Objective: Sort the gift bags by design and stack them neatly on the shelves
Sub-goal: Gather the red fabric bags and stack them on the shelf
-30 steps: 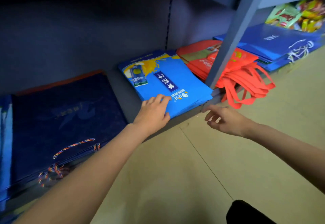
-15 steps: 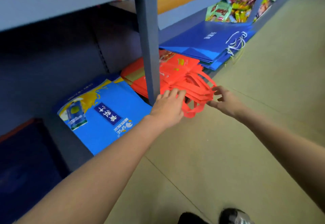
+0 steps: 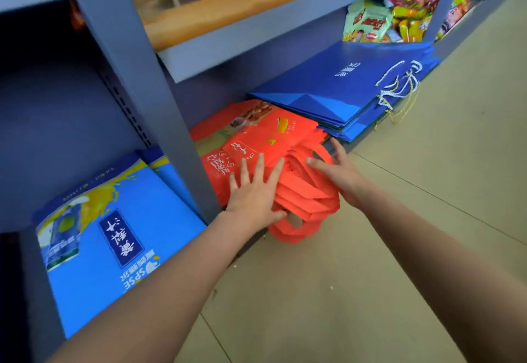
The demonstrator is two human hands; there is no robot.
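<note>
The red bags (image 3: 256, 145) lie stacked on the bottom shelf (image 3: 251, 238), directly under the left hand (image 3: 255, 194), whose grip is spread flat and presses on them. Their handles (image 3: 306, 200) spill toward the floor, just right of that grip, where the right hand (image 3: 339, 175) touches them with fingers apart. A second ago both hands were at the light-blue bags (image 3: 114, 237), now left of the post (image 3: 142, 86).

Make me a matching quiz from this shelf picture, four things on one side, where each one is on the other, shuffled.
Things:
1. red bags
2. dark blue bags
3. light blue bags
4. snack packets

Places:
A. left of the shelf post
B. under both hands
C. behind the dark blue stack
D. right of the red stack, white cord handles

Pairs: 1-B, 2-D, 3-A, 4-C
</note>
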